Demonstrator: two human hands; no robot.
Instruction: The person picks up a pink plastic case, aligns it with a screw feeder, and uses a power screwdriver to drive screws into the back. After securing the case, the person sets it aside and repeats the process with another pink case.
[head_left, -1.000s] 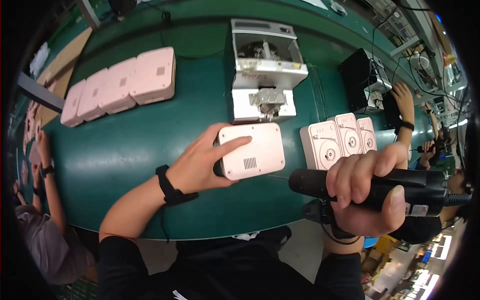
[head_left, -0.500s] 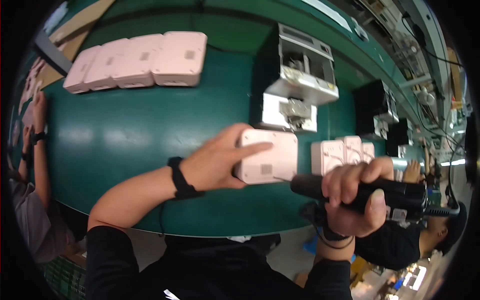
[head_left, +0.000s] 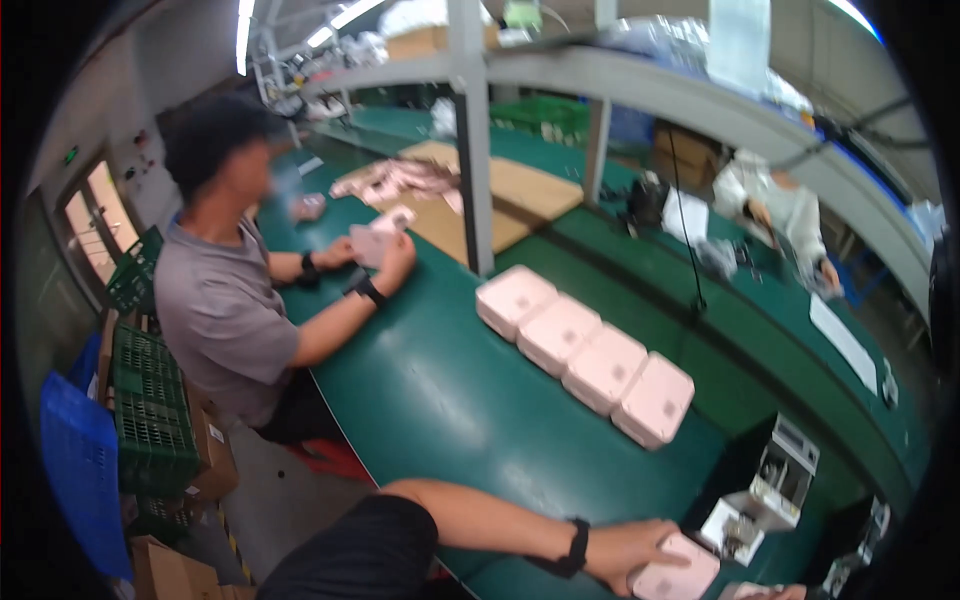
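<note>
My left hand (head_left: pixel 628 556), with a black band at the wrist, grips the side of a pale pink, round-cornered plastic case (head_left: pixel 690 572). The case lies on the green table near the lower right. At the very bottom edge, a sliver of skin (head_left: pixel 797 592) shows, apparently my right hand. Its fingers and anything in them are cut off by the picture's edge. Beside it sits part of another pink piece (head_left: pixel 748 590). Just beyond my left hand stands a black and silver machine (head_left: pixel 765 490) with a metal fixture at its front.
A row of several pink cases (head_left: pixel 585 350) lies farther back. At the left, a seated co-worker (head_left: pixel 225 270) holds a pink part (head_left: pixel 375 245). A grey post (head_left: pixel 470 140) rises from the table. Green crates (head_left: pixel 150 400) stand on the floor. Another person (head_left: pixel 775 205) works across.
The view has swung left and up, bringing in the co-worker and room. My left hand stays on the pink case. The black electric screwdriver in my right hand has dropped out of sight.
</note>
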